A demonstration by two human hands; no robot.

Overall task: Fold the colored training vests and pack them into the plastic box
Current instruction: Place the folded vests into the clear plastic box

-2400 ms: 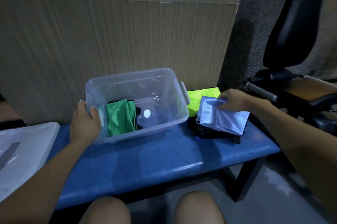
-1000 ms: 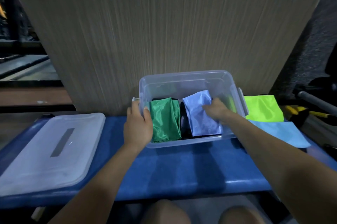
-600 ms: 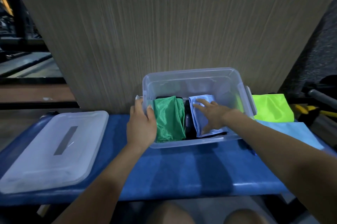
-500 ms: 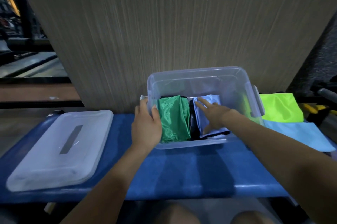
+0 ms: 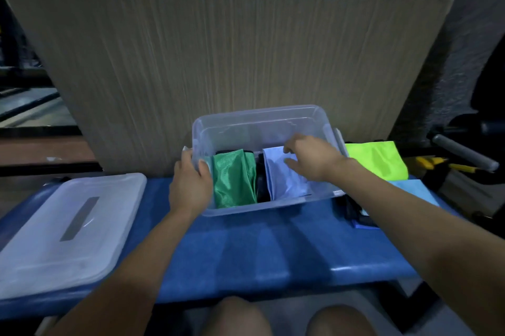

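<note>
Left hand (image 5: 190,185) gripping clear plastic box (image 5: 257,122) rim; right hand (image 5: 314,160) loose-fingered on folded blue vest (image 5: 284,180).

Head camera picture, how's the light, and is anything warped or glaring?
Head view: dim, bluish light; wide-angle lens bows the brown panelled wall and blue padded bench at the edges; small glare on the bench's front lip; clear plastic box and folded green vest stay readable.

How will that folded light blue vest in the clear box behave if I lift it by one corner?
The folded light blue vest looks thin and creased, so it would probably sag and unfold. Its slight sheen suggests slippery fabric that could slide from a light pinch. It stands on edge beside the shiny green folded vest, so it may slump once the right hand lets go.
</note>
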